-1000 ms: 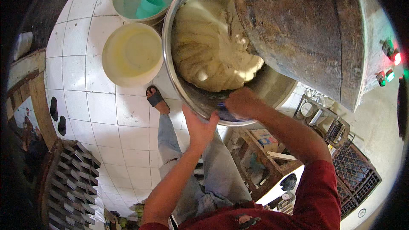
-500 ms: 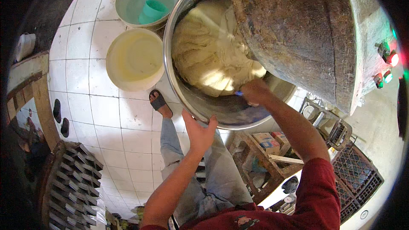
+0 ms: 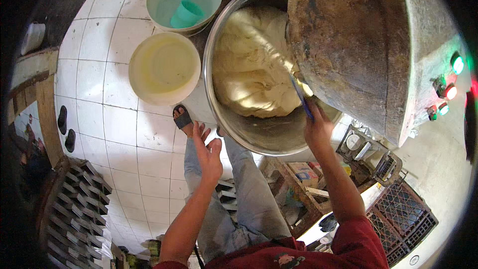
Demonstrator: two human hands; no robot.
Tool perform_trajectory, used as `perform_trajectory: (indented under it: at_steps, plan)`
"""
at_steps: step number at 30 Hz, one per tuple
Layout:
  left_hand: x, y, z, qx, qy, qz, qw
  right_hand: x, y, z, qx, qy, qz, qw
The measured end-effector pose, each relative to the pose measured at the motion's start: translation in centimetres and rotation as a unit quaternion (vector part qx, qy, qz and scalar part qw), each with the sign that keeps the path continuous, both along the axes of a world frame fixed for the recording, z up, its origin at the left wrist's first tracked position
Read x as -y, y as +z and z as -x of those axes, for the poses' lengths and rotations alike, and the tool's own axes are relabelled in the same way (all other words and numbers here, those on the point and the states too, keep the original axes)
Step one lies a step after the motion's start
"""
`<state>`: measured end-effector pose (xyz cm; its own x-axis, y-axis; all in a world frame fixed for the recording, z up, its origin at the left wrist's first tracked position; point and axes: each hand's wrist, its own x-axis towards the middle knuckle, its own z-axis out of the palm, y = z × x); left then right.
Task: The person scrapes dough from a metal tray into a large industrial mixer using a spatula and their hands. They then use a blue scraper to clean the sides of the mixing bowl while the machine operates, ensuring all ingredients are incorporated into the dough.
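A large mass of pale dough [image 3: 254, 69] fills much of the round metal mixing bowl [image 3: 234, 137]. My right hand [image 3: 318, 124] is closed round a narrow, knife-like tool [image 3: 300, 91] with a blue handle, above the bowl's right side. The tool points up and away, its far end by the dough and the mixer's edge; whether it touches the dough I cannot tell. My left hand [image 3: 208, 155] is empty, fingers apart, in the air just off the bowl's near left rim.
The worn mixer body [image 3: 353, 45] overhangs the bowl's right side, with lit buttons [image 3: 450, 92] on its flank. Left of the bowl stand a cream basin [image 3: 164, 69] and a water-filled tub [image 3: 159, 0] holding a green dipper [image 3: 186, 14]. Nearby are a scale [image 3: 353, 142], crates [image 3: 403, 214] and stacked metal pans [image 3: 77, 214].
My left hand has let go of the bowl's rim and moved left, opening. My right hand has drawn back from the dough and swung the tool upright, showing more of it.
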<state>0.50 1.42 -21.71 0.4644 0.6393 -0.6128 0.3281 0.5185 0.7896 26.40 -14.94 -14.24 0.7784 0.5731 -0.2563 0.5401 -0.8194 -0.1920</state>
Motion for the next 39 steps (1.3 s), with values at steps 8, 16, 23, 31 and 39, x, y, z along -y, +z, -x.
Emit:
perform_trajectory:
  at_steps: [8,16,23,31,39]
  plan:
    - [0.1,-0.3,-0.4,0.023,-0.011,0.019,1.0,-6.4,-3.9,2.9,-0.079,0.078,0.061,0.992]
    - [-0.1,-2.3,0.7,0.003,-0.014,0.034,0.999,0.6,-7.4,-0.7,0.072,0.016,0.045,0.996]
    - [-0.2,-2.2,1.9,-0.022,-0.013,0.034,0.999,1.9,-1.6,2.3,-0.015,0.044,-0.018,0.999]
    - [-0.1,-2.9,1.5,-0.05,-0.009,0.056,0.997,0.8,-7.5,-1.7,0.058,0.034,-0.003,0.998]
    - [-1.0,-3.0,4.2,-0.075,-0.006,0.048,0.996,3.7,-3.6,-2.8,0.107,0.088,-0.145,0.98]
